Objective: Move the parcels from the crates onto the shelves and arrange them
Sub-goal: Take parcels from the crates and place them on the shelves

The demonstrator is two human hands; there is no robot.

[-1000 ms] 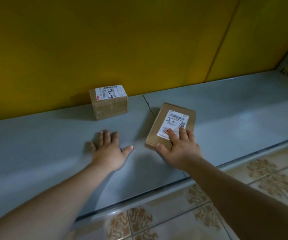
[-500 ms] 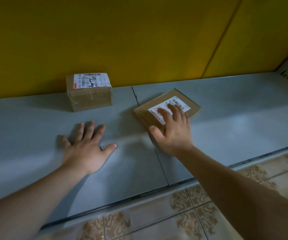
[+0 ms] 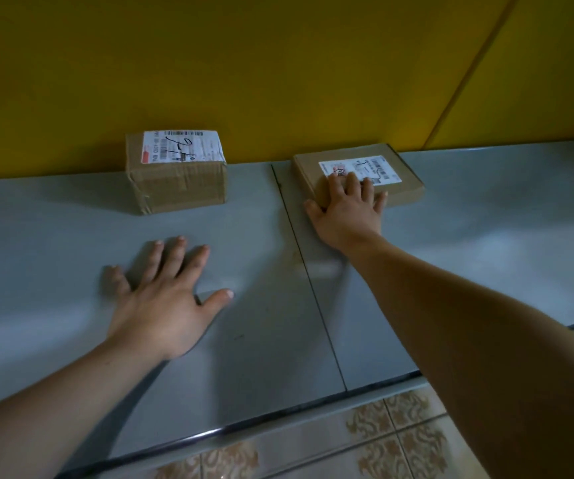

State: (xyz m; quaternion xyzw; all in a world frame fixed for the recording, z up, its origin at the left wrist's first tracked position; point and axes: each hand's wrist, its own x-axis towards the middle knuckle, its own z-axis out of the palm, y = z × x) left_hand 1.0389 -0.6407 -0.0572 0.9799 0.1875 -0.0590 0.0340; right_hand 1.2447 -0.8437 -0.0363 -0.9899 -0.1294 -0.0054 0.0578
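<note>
Straight fingers (image 3: 351, 181) of the right hand (image 3: 347, 216) press the flat parcel (image 3: 365, 164) — just slid back and squared to the yellow wall (image 3: 278, 63), level with the taller parcel (image 3: 176, 171), so seemingly placed. Left hand (image 3: 164, 305) lies flat, released, on the shelf (image 3: 486, 254).

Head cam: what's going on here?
A person is arranging parcels on a grey shelf. The right hand presses straight fingers on the near edge of a flat cardboard parcel at the back, by the yellow wall. The left hand lies flat on bare shelf, holding nothing. A taller taped box sits apart, left of the shelf seam.
</note>
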